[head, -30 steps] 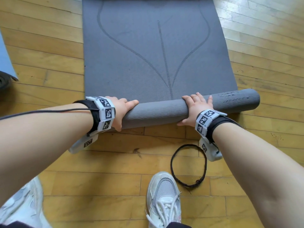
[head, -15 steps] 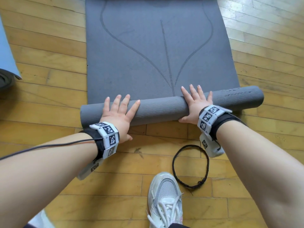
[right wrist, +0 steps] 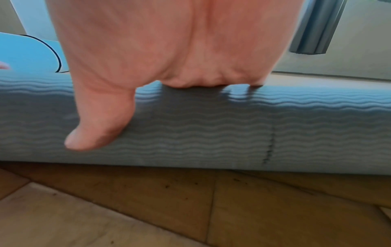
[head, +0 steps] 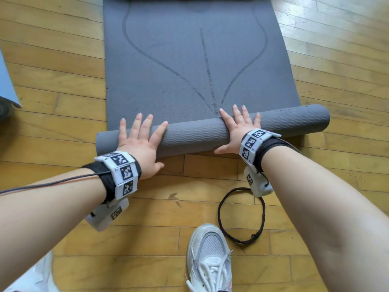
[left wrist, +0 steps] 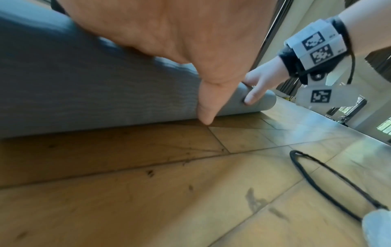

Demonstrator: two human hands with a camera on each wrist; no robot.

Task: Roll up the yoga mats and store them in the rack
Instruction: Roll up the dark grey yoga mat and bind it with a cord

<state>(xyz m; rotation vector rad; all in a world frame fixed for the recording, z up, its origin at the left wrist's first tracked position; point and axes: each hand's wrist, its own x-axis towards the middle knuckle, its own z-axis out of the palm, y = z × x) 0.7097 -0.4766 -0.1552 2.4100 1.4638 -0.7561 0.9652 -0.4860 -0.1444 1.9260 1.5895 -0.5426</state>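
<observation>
Grey yoga mat (head: 197, 66) lies on the wooden floor (head: 52, 66), near end rolled into a tube (head: 195, 137) running left to right in the head view. The tube's right end (head: 322, 119) sticks out past the flat sheet's right edge; its left end (head: 101, 142) sticks out slightly past the left edge. The roll sits a little skewed, right end farther from the person than left.

Left hand (head: 141, 142): flat on the tube near its left end, fingers spread wide and straight, tips reaching over the top toward the flat sheet. Thumb (left wrist: 206, 108) hangs down the near face of the tube, tip close to the floor. Holding nothing, pressing only.

Right hand (head: 237, 129): flat on the tube right of centre, fingers straight and splayed, tips at the seam where roll meets sheet. Thumb (right wrist: 99, 123) lies down the near face, over the wavy ribbing. Pressing, no grasp.

Flat sheet runs away from the person to the top frame edge, bare floor boards on both long sides.

Near side of the tube: black cord loop (head: 242, 216) on the floor, apart from the roll, just beside a white sneaker (head: 210, 258). A blue mat's (head: 7, 85) corner shows at the left frame edge, well apart from the grey one.
</observation>
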